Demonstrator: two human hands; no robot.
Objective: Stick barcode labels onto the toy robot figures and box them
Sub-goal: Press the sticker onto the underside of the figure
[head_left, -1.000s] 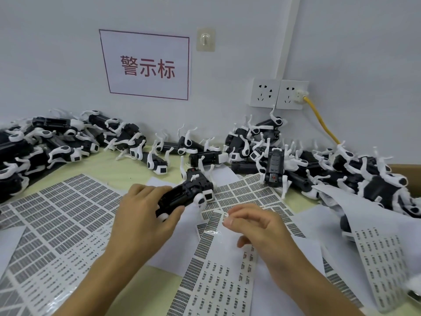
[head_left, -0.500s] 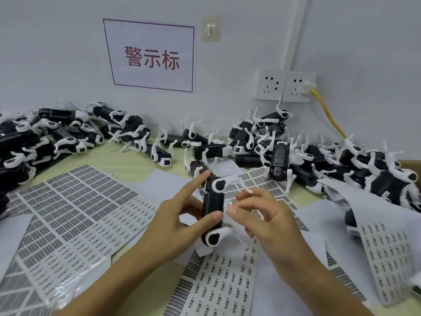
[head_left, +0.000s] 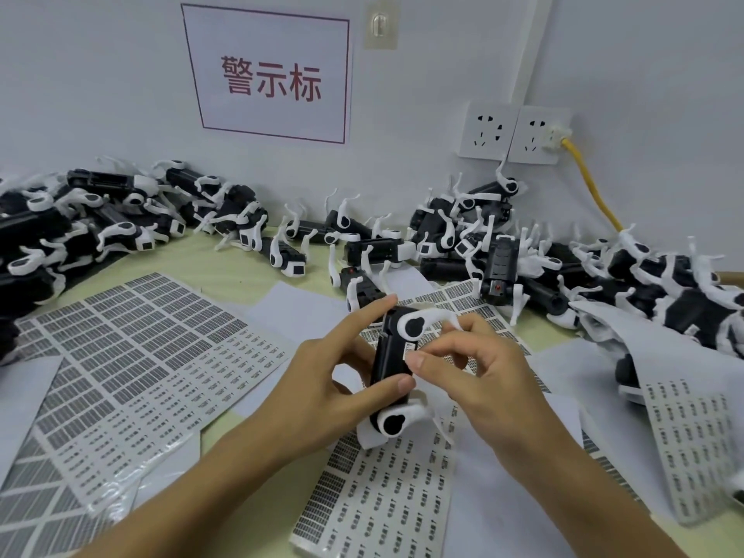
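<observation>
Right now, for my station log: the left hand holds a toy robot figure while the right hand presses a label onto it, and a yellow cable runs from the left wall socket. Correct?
Not quite. In the head view the yellow cable plugs into the right wall socket, not the left. The rest holds: left hand holds the toy robot figure; right hand presses the label.

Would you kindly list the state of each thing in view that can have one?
Left hand: grips the held toy robot figure.
Right hand: pinches a barcode label.
Held toy robot figure: lifted, upright.
Barcode label: against the figure's side.
Left label sheet: flat, partly peeled.
Right wall socket: plugged in.
Left wall socket: empty.
Yellow cable: plugged in.
</observation>
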